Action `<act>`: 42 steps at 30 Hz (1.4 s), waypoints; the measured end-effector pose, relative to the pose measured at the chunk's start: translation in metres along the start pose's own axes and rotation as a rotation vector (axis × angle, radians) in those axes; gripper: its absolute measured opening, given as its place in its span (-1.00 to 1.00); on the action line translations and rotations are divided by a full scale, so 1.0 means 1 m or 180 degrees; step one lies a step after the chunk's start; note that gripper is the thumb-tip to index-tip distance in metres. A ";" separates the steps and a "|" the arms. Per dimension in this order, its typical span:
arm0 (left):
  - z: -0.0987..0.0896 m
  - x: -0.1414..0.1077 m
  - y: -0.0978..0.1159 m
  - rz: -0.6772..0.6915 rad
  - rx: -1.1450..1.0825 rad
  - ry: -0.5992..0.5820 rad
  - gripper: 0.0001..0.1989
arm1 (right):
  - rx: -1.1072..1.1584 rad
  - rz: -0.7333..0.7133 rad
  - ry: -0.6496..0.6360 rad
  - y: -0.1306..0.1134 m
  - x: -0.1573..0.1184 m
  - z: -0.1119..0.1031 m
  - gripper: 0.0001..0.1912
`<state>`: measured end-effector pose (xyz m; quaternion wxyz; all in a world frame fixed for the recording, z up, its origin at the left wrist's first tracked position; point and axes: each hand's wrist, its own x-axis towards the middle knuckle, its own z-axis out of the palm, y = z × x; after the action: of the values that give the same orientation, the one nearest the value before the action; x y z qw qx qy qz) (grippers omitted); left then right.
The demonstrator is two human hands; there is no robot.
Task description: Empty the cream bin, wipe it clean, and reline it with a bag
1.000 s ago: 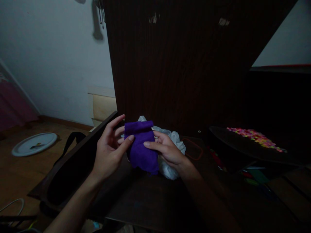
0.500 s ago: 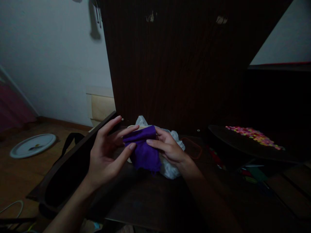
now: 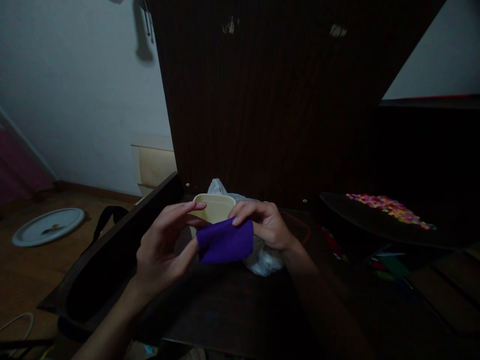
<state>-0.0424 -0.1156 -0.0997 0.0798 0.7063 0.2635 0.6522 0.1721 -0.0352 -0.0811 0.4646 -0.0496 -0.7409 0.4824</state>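
- Landmark: the cream, rounded-rectangular open container. All positions below refer to it.
- Workpiece: the purple woven cloth is held up in front of the container and hides part of its near side.
- Right hand: positioned in front of the container, toward its right. The fingers are bent and closed on the upper right edge of the cloth, with the index fingertip on its near face.
- Left hand: positioned in front and to the left of the container. The thumb meets the left edge of the cloth; the index finger extends, apart from the thumb, across the container's near left part. Whether the remaining fingers grip the cloth cannot be told.
- Crumpled, whitish, translucent plastic bag: lies behind and to the right of the container, partly covered by the right hand.
- Dark wooden work surface: extends in front of the container.
- Dark brown, wood-grained upright panel: stands behind the container.
- Heap of small pink and yellow pieces: well to the right of the container.
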 end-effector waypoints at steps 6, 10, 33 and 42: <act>-0.006 0.010 0.008 -0.1013 0.0481 -0.0590 -0.74 | -0.0066 0.0581 0.0185 -0.006 0.001 0.004 -0.85; -0.009 0.014 0.003 -0.1146 0.0410 -0.0447 -0.76 | 0.0239 0.0981 0.0222 0.001 0.005 0.005 -0.81; -0.009 0.019 -0.002 -0.1623 -0.0024 -0.0456 -0.72 | 0.0994 0.1906 0.0964 0.026 0.007 0.015 -0.63; -0.007 0.019 -0.009 -0.1869 -0.0049 -0.0468 -0.81 | 0.1039 0.1962 0.0229 0.025 0.002 0.014 -0.53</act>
<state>-0.0514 -0.1005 -0.0864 0.2891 0.6445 0.4450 0.5504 0.1512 -0.0303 -0.0997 0.3248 -0.2130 -0.5874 0.7100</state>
